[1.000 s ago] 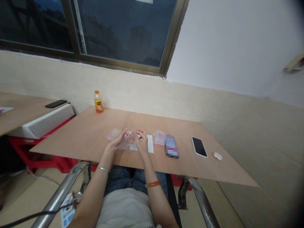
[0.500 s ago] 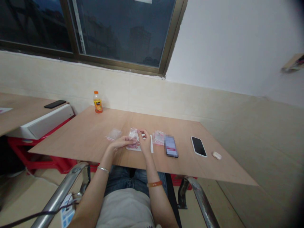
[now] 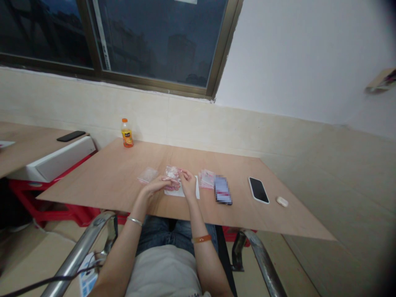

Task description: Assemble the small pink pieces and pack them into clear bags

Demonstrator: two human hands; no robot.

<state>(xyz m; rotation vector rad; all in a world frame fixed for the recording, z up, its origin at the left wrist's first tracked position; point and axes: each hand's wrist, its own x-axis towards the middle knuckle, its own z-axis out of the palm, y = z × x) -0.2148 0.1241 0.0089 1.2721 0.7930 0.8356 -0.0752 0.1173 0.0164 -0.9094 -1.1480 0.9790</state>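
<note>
A small clear plastic bag [image 3: 171,171] with pink edging is held up between my two hands, over a white sheet [image 3: 193,190] on the table. My left hand [image 3: 160,184] grips the bag's lower left side, fingers reaching under it. At its right edge, my right hand [image 3: 187,181] pinches the bag with thumb and fingertips. Small pink pieces [image 3: 173,187] show on the sheet below; their kind is too small to make out. Left of my hands lies a pile of clear bags [image 3: 147,175]. On the right is a stack of pink-and-white packets [image 3: 206,179].
A phone with a blurred screen [image 3: 222,189] lies beside the packets. Farther right are a white-edged phone [image 3: 258,190] and a small white case [image 3: 282,201]. An orange drink bottle [image 3: 127,133] stands at the table's back left. Metal armrests [image 3: 261,260] flank my lap.
The bag has tilted and spread flatter between my hands, its pink edging now showing more. My right fingers have come down from a raised pinch onto the bag's edge.
</note>
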